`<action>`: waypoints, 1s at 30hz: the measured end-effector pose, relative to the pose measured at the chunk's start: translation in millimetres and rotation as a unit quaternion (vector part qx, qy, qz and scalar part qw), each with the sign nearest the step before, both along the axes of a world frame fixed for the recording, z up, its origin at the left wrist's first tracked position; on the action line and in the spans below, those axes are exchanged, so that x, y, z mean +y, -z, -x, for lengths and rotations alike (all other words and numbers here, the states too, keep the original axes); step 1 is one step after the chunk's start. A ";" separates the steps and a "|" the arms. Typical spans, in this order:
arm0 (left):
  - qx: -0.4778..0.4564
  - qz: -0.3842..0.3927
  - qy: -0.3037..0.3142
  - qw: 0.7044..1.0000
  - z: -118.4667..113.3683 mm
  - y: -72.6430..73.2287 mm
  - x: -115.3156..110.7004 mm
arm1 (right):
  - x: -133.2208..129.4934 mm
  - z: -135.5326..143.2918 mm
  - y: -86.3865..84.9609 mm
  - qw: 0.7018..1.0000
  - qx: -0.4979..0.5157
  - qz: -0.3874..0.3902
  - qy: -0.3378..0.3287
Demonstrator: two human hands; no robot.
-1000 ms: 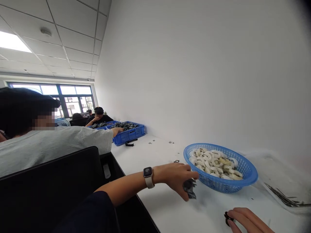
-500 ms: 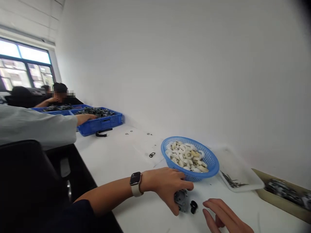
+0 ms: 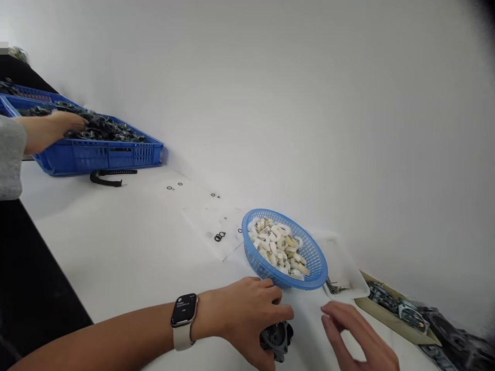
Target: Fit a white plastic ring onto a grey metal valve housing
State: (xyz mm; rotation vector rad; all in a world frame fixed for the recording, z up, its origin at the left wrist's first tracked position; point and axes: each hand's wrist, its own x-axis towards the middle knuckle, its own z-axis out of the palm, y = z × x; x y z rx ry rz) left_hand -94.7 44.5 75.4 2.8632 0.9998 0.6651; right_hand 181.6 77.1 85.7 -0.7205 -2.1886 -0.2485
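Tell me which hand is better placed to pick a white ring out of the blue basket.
Right, probably. The right hand is open and free beside the blue basket of white rings, while the left hand is gripping the dark metal part on the table.

The left hand point(image 3: 247, 314), a smartwatch point(image 3: 184, 315) on its wrist, gripped a dark metal part point(image 3: 276, 340) on the white table point(image 3: 127, 252), just in front of the blue basket point(image 3: 309, 268) of white rings point(image 3: 276, 245). The right hand point(image 3: 358, 335) hovered open and empty near the basket's front right. A white tray point(image 3: 344, 265) touched the basket's right side, with a tan tray of dark parts point(image 3: 402, 314) beyond it. Far to the basket's left, a co-worker's hand point(image 3: 58, 126) reached into a blue crate point(image 3: 96, 154). Small black rings point(image 3: 219, 236) lay just left of the basket.
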 end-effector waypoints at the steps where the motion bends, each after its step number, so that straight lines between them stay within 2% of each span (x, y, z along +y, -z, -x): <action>1: -0.001 -0.008 -0.002 1.000 -0.5 2.2 0.0 | 6.1 8.6 -13.3 1.000 -0.004 -0.001 -0.004; 3: 0.000 -0.020 -0.010 1.000 -1.8 5.4 0.2 | 23.0 29.1 -38.6 0.999 -0.038 0.038 -0.006; 6: -0.010 -0.032 -0.029 0.999 -2.6 8.7 0.8 | 56.5 60.7 -63.1 0.967 -0.171 0.184 0.041; 10: -0.019 -0.024 -0.043 0.999 -2.0 10.0 2.8 | 94.7 87.3 -66.2 0.924 -0.274 0.263 0.038; 13: -0.017 -0.022 -0.050 0.998 -1.1 7.6 3.7 | 105.5 92.6 -61.9 0.903 -0.317 0.288 0.039; 20: -0.012 -0.017 -0.042 0.999 2.8 3.8 0.7 | 107.2 88.0 -61.4 0.900 -0.319 0.292 0.059; 24: -0.006 0.008 -0.036 0.999 2.4 6.2 2.2 | 103.4 86.7 -70.9 0.914 -0.292 0.273 0.069; 27: -0.009 0.033 -0.033 0.999 4.1 4.1 4.3 | 86.8 82.0 -86.4 0.937 -0.245 0.235 0.083; 30: -0.013 0.081 -0.038 0.996 11.4 -3.4 6.0 | 51.5 72.9 -97.1 0.960 -0.196 0.186 0.078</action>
